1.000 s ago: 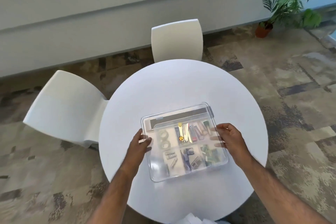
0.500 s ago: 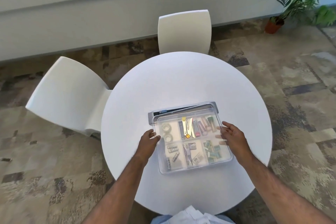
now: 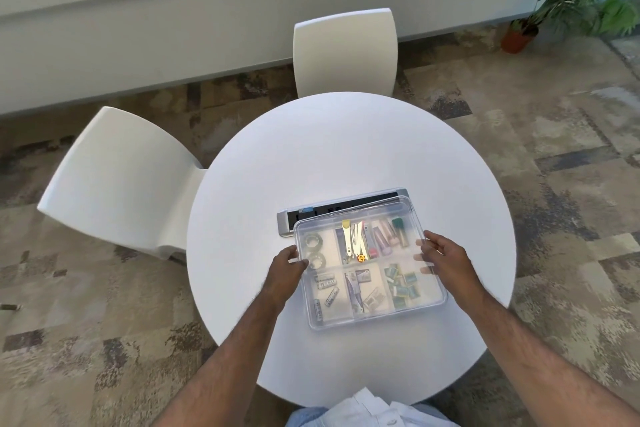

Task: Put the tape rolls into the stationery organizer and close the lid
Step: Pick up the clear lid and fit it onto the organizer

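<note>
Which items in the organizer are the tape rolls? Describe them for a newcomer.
On the round white table sits a clear lidded organizer. The tape rolls lie in its far-left compartment, beside the left hand. They alone are rings; the batteries nearer the person are cylinders.

Your bare forearms reach forward. Your left hand (image 3: pixel 285 265) pinches the left edge of the lid (image 3: pixel 429 289), thumb on top. Your right hand (image 3: pixel 445 260) holds its right edge, fingers spread.

Round white table (image 3: pixel 346 156), far chair (image 3: pixel 344 52), left chair (image 3: pixel 117 180), potted plant (image 3: pixel 518 37) far right.
</note>
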Demonstrator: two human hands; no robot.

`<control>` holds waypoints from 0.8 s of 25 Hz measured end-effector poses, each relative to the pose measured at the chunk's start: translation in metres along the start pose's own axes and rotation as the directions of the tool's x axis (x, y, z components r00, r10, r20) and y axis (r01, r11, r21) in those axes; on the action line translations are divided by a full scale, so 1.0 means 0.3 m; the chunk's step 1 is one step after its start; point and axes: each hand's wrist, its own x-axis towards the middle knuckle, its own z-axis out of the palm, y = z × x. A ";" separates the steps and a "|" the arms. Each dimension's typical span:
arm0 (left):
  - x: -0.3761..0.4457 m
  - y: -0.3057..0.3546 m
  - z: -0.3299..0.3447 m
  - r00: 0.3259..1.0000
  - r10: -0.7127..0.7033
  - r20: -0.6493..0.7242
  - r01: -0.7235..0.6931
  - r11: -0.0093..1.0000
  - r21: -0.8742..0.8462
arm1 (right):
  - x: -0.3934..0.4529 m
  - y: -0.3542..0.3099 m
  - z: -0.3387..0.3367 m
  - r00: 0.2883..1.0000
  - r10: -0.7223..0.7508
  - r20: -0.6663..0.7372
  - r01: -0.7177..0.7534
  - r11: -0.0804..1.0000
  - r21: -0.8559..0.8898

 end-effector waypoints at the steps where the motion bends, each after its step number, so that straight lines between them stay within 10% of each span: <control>1: 0.002 -0.003 0.000 1.000 0.005 -0.009 -0.005 1.000 0.010 | 0.002 0.003 0.002 1.000 0.004 -0.008 -0.005 1.000 -0.026; 13: -0.025 -0.092 0.029 0.994 0.106 -0.017 -0.100 0.972 0.211 | -0.023 0.066 -0.020 0.998 -0.069 0.011 0.064 0.835 -0.546; 20: -0.102 -0.193 0.041 0.997 0.081 0.000 -0.079 0.971 0.224 | -0.071 0.154 -0.102 0.997 0.069 0.034 -0.038 0.830 -0.557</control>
